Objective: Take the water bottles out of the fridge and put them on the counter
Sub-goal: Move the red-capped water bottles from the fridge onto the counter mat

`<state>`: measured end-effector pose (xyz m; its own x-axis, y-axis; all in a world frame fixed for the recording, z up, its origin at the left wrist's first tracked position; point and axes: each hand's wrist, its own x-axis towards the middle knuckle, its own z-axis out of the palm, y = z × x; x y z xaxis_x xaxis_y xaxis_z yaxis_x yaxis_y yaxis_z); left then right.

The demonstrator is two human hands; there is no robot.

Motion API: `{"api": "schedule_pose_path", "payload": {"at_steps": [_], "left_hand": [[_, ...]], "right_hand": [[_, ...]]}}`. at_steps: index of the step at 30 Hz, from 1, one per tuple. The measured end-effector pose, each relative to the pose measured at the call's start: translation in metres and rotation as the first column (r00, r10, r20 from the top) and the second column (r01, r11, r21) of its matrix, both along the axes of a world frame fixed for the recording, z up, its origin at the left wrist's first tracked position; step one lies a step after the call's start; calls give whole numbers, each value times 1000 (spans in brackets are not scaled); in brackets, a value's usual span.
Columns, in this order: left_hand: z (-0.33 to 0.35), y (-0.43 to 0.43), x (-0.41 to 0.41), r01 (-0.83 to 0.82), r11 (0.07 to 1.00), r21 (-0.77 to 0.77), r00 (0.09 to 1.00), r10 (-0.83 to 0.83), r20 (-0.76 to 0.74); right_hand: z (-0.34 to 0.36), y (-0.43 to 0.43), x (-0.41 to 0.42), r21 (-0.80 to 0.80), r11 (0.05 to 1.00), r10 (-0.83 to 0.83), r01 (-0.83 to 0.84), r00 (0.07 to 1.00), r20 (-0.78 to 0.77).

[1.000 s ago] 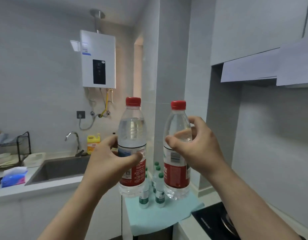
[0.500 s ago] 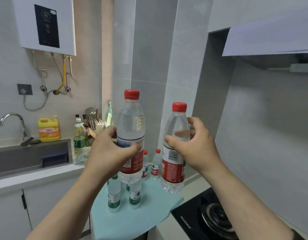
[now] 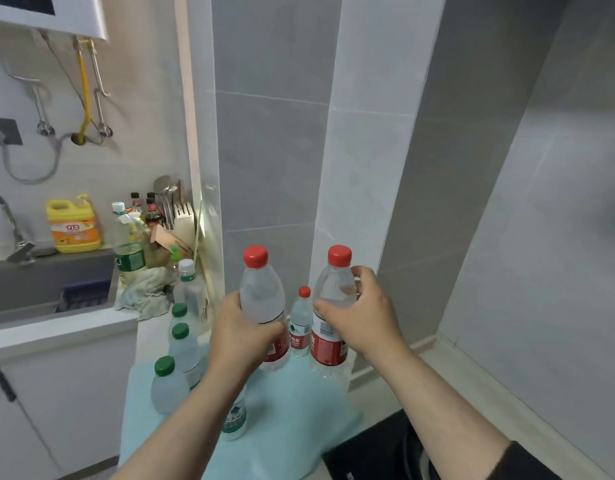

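Two red-capped water bottles were held upright over the far end of a pale blue cloth (image 3: 285, 407) spread on the counter (image 3: 375, 389). The left bottle (image 3: 263, 299) was clasped around its middle by the left hand (image 3: 242, 336), its grip closed tightly over the red label. The right bottle (image 3: 332, 306) was gripped by the right hand (image 3: 363, 315), thumb in front and fingers wrapped behind its shoulder. Whether either base touched the cloth could not be told. Between them, farther back on the cloth, a smaller red-capped bottle (image 3: 301, 323) was seen standing. Left of the cloth's middle, three green-capped bottles (image 3: 179, 344) were lined up.
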<state>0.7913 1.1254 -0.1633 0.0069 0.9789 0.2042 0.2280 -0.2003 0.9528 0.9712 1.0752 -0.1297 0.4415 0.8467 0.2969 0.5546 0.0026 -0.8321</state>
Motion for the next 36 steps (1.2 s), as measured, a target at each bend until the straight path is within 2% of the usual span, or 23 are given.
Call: {"api": "schedule_pose_path", "payload": {"at_steps": [8,14,17,24,29,36], "left_hand": [[-97,55,67,-139,976,-166,990,135,-34],[-151,93,88,-162,966,-201,983,139,-123],[-172,105,92,-177,958,-227,981,153,-118],[-203,116,98,-182,941,-286,983,164,-84],[-219,123,98,-160,949,-271,987,152,-52],[-223,124,95,-82,963,-256,997,77,-29]], "right_hand": [[-104,78,41,-171,985,-20,-2,991,-129],[-161,126,49,-250,968,-10,-23,992,-129],[-184,141,53,-268,963,-11,-28,990,-141],[-221,154,61,-290,957,-2,-36,992,-129],[-233,160,62,-260,965,-1,-43,986,-164],[-238,156,68,-300,948,52,-103,984,-171]]}}
